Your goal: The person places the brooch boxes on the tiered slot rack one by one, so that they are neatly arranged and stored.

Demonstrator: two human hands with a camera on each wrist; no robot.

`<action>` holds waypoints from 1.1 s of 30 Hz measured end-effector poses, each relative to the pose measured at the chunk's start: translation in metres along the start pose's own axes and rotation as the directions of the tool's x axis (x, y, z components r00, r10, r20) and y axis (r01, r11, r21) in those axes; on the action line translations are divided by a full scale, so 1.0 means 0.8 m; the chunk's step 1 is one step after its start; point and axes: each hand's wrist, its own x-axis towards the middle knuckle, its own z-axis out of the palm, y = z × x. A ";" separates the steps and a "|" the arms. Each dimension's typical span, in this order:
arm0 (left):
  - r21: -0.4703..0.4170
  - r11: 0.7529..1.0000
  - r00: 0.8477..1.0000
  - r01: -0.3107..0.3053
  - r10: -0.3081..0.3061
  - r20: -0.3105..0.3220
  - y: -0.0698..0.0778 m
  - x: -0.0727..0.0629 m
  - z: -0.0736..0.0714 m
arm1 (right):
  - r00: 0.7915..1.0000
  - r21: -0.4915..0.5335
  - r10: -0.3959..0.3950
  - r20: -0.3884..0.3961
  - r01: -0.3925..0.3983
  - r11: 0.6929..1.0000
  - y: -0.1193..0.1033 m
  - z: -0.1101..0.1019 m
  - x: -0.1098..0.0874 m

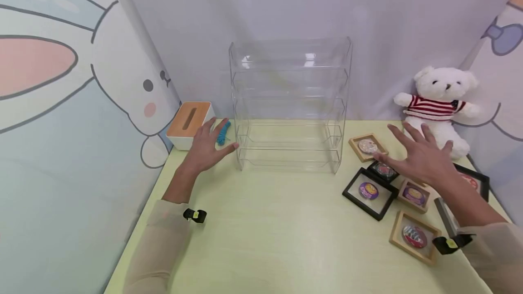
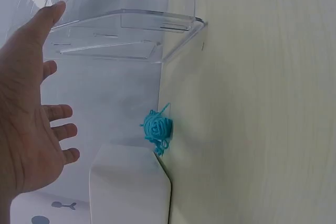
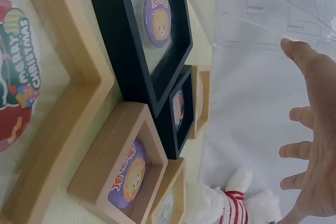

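My left hand (image 1: 205,149) hovers with spread fingers in front of a tissue box (image 1: 189,121) with a wooden lid and beside a bundle of blue yarn (image 1: 223,133). Its thumb overlaps the left edge of a clear acrylic tiered rack (image 1: 288,149) in the head view. My right hand (image 1: 426,160), fingers spread too, is held over a group of framed badges at the right. Under and around it are a black frame (image 1: 354,193), a small wooden frame (image 1: 358,149) and a brown frame (image 1: 425,206). Both palms hold nothing in the wrist views.
A white teddy bear (image 1: 439,103) in a striped sweater sits at the back right. Nearer the front lies a wooden frame with a red badge (image 1: 414,237). More black frames (image 1: 484,180) lie along the right edge. Rabbit-patterned walls (image 1: 81,171) border the table (image 1: 278,235).
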 end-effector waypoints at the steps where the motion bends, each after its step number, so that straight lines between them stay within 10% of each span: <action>1: -0.017 1.000 1.000 -0.004 0.004 0.001 0.003 0.002 0.000 | 1.000 0.001 -0.004 -0.004 0.004 1.000 0.000 0.000 0.002; 10: -0.335 0.942 0.996 -0.025 0.053 0.074 0.014 0.022 0.021 | 0.998 0.049 -0.057 -0.018 0.058 0.997 -0.004 0.002 0.015; 14: -0.544 0.839 0.989 -0.002 0.083 0.125 0.009 0.029 0.033 | 0.995 0.058 -0.097 -0.037 0.099 0.993 -0.003 0.006 0.020; 25: -0.892 0.453 0.976 -0.003 0.197 0.097 -0.008 0.039 0.054 | 0.978 0.107 -0.204 -0.037 0.207 0.972 0.008 0.017 0.031; 33: -0.918 0.397 0.972 0.004 0.215 0.098 -0.015 0.040 0.058 | 0.976 0.145 -0.216 0.036 0.209 0.967 0.008 0.025 0.026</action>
